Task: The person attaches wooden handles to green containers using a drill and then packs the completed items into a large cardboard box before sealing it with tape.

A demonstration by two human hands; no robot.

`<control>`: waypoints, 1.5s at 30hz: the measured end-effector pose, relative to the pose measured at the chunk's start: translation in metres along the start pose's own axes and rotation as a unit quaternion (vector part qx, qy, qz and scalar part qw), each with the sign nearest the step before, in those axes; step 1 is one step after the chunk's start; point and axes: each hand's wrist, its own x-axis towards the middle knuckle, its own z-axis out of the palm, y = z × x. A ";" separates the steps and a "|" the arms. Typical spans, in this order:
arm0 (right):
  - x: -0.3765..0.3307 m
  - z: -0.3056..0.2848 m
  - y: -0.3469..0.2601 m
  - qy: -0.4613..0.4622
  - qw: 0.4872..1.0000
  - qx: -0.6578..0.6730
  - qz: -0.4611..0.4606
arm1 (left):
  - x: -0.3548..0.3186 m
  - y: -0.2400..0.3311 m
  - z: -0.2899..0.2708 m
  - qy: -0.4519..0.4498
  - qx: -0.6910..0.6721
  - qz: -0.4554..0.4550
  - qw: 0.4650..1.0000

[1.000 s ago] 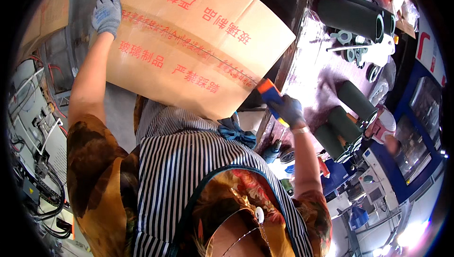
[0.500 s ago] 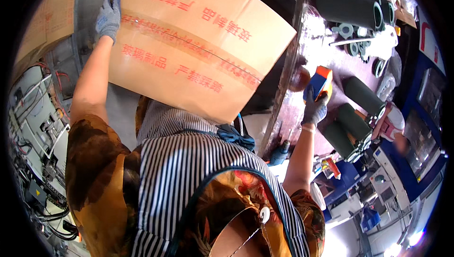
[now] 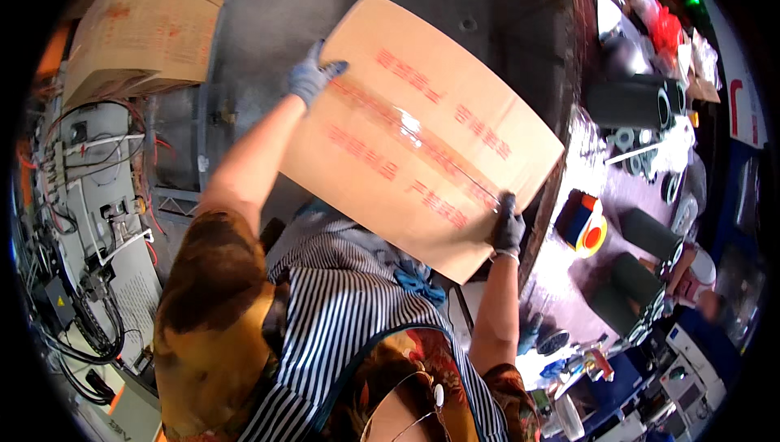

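Note:
A large cardboard box [image 3: 422, 178] with red print and a strip of tape along its middle seam is held tilted in front of me. My left hand [image 3: 314, 75], in a grey-blue glove, grips its left edge. At the opposite end, my right hand [image 3: 509, 227], gloved in dark grey, holds the edge near the tape's end. On the table to the right lies an orange and blue tape dispenser [image 3: 583, 223] with a yellow roll, apart from my right hand.
Dark green cylinders [image 3: 630, 105] and grey rings stand on the purple-topped table [image 3: 556, 259] at right, with a person [image 3: 695, 275] beyond. More cardboard boxes [image 3: 142, 28] are stacked at far left. Machinery with cables and hoses [image 3: 97, 198] stands along the left.
My right hand has let go of the tape dispenser, which now lies on the table, and has taken hold of the box's right end. The box appears further right and lower.

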 end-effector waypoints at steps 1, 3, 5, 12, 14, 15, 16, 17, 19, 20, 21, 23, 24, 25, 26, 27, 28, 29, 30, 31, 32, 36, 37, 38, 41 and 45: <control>0.001 -0.003 0.009 0.010 0.999 0.036 -0.003 | -0.005 0.003 0.004 0.015 0.008 -0.025 1.000; 0.003 -0.019 0.033 -0.043 0.996 0.073 -0.028 | -0.024 0.026 -0.002 -0.008 -0.079 -0.101 0.992; -0.010 -0.017 0.048 -0.025 0.995 0.086 -0.042 | -0.035 0.016 -0.008 -0.005 0.021 -0.063 0.998; -0.089 0.055 -0.015 -0.091 0.993 0.054 -0.061 | -0.110 0.040 -0.204 0.213 -0.025 -0.084 0.973; -0.103 0.103 -0.051 -0.152 0.983 0.078 -0.067 | -0.134 0.097 -0.314 0.258 0.076 -0.121 0.956; -0.125 0.144 -0.086 -0.196 0.971 0.107 -0.089 | -0.145 0.106 -0.360 0.293 0.098 -0.130 0.942; -0.138 0.185 -0.112 -0.268 0.942 0.174 -0.100 | -0.152 0.101 -0.402 0.351 0.099 -0.095 0.926; -0.145 0.225 -0.133 -0.329 0.907 0.238 -0.109 | -0.153 0.093 -0.442 0.400 0.098 -0.056 0.910; -0.158 0.310 -0.186 -0.458 0.830 0.303 -0.100 | -0.152 0.098 -0.527 0.468 0.121 -0.031 0.875; -0.183 0.348 -0.227 -0.492 0.798 0.326 -0.119 | -0.153 0.130 -0.563 0.461 0.153 -0.048 0.873; -0.206 0.394 -0.266 -0.536 0.766 0.333 -0.123 | -0.131 0.103 -0.622 0.493 0.202 -0.006 0.846; -0.279 0.491 -0.343 -0.605 0.714 0.342 -0.085 | -0.109 0.065 -0.771 0.446 0.644 0.076 0.617; -0.316 0.534 -0.383 -0.612 0.704 0.346 -0.102 | -0.096 0.075 -0.848 0.425 0.446 0.002 0.788; -0.353 0.571 -0.425 -0.618 0.693 0.350 -0.123 | -0.076 0.065 -0.896 0.472 0.365 0.033 0.802; -0.376 0.608 -0.462 -0.660 0.641 0.361 -0.149 | -0.056 0.059 -0.943 0.515 0.282 0.077 0.806; -0.396 0.642 -0.484 -0.699 0.592 0.365 -0.166 | -0.031 0.028 -0.964 0.625 0.336 0.207 0.674; -0.416 0.663 -0.500 -0.714 0.577 0.350 -0.185 | -0.015 0.010 -0.963 0.615 0.301 0.205 0.699; -0.430 0.679 -0.518 -0.728 0.558 0.338 -0.210 | -0.005 -0.001 -0.960 0.609 0.264 0.208 0.718; -0.440 0.702 -0.522 -0.727 0.542 0.309 -0.287 | 0.000 -0.038 -0.963 0.600 0.143 0.328 0.715; -0.438 0.727 -0.515 -0.718 0.577 0.246 -0.302 | 0.008 -0.070 -0.947 0.639 0.207 0.327 0.665; -0.424 0.748 -0.499 -0.702 0.614 0.175 -0.316 | 0.013 -0.106 -0.919 0.672 0.261 0.323 0.614; -0.397 0.830 -0.425 -0.613 0.755 -0.035 -0.232 | 0.054 -0.341 -0.807 0.678 -0.142 0.124 0.711; -0.463 0.850 -0.416 -0.642 0.734 -0.004 -0.220 | 0.010 -0.429 -0.838 0.690 -0.213 0.097 0.685; -0.435 0.866 -0.410 -0.623 0.739 0.030 -0.254 | 0.084 -0.414 -0.774 0.631 -0.398 0.052 0.664; -0.534 0.919 -0.421 -0.752 0.592 0.067 -0.282 | 0.107 -0.461 -0.785 0.558 -0.509 0.091 0.649; -0.540 0.961 -0.395 -0.659 0.622 -0.011 -0.422 | 0.190 -0.408 -0.825 0.466 -0.609 0.069 0.639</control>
